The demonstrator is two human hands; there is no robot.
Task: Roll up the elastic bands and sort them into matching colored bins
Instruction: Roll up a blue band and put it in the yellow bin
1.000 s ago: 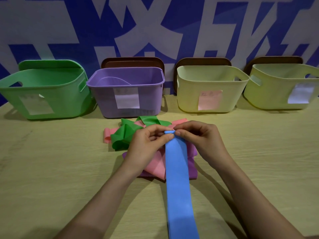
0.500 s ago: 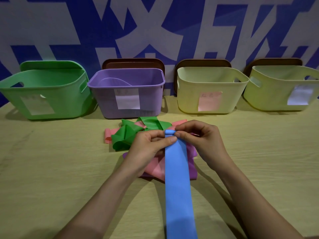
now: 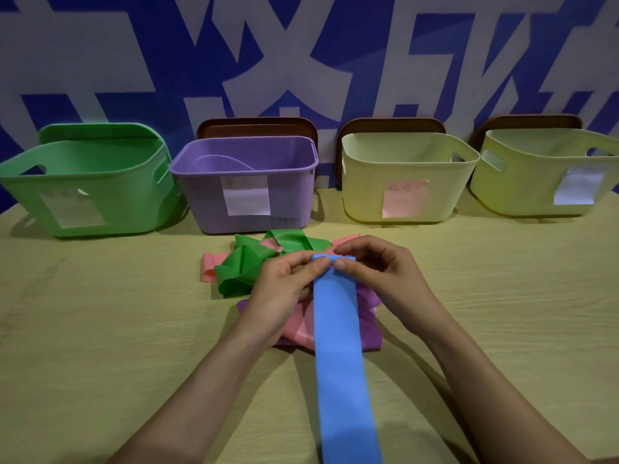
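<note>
Four bins stood in a row along the wall. To the left of the purple bin (image 3: 244, 185) was the green bin (image 3: 83, 182). To its right came the pale yellow bin (image 3: 402, 175) with a pink label, then the yellow-green bin (image 3: 542, 172) with a white one. Inside the purple bin a pale curved shape showed, and I could not tell what it was. Of the other three I saw only the inner walls.

Just in front of the purple bin lay the loose pile: green band (image 3: 248, 266), pink band (image 3: 207, 271) and purple band (image 3: 368, 329). The blue band (image 3: 338, 329) ran from that pile straight toward me and off the lower edge of view. My left hand (image 3: 284, 286) and right hand (image 3: 385, 272) both pinched its rolled far end, thumbs on top.

The table (image 3: 100, 329) lay bare and wide to either side of the pile, and its left edge showed beyond the green bin.

Against a second earlier, my hands were at the same spot before the purple bin, and more of the rolled edge showed between my fingers.
</note>
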